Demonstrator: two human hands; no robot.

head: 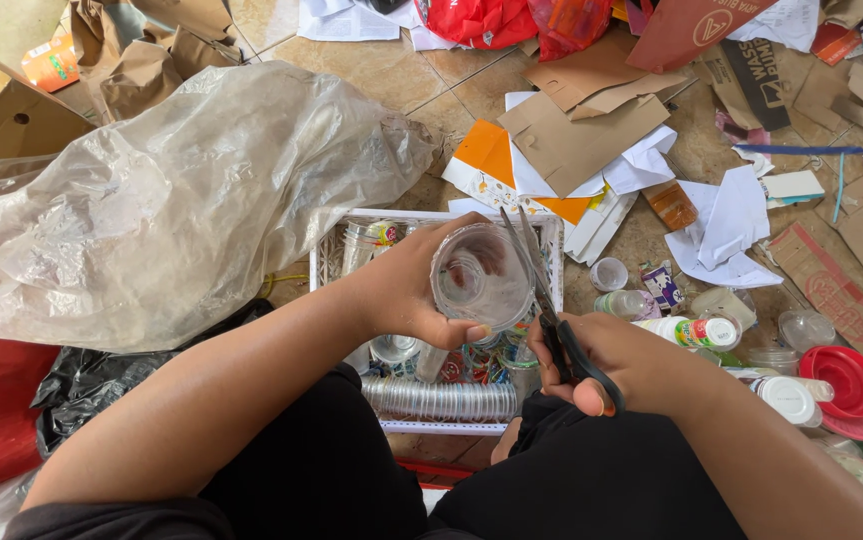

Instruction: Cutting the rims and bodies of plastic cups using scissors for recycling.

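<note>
Left hand (406, 290) grips a clear plastic cup (479, 275) by its side wall, fingers wrapped round the far side and thumb pressed near the rim, so that the cup's open mouth faces up toward the camera. Right hand (606, 365) is closed through the black handles of a pair of scissors (541, 290); the blades point away from the body, stand slightly parted, and lie across the right edge of the cup's rim.

Step in hand, as judged from this pose: cutting at the cup's rim or wall. The next move calls for a steady left grip and blades aligned to the wall before the handles close; whether the blades already bite into the plastic cannot be told.

Pose: both forearms extend forward from the lap, elbows out, and the hands meet just above a white plastic crate (331, 262).

Surroundings, largest to smallest:
- A large clear plastic sack (171, 190) lies on the tiled floor (421, 95) to the left.
- Flattened cardboard pieces (576, 135) and white paper sheets (731, 225) lie beyond the crate.
- The crate holds a stacked row of clear cups (441, 400) lying on its side.
- A red lid (841, 380) and small white bottles (696, 332) sit near the right hand.
</note>
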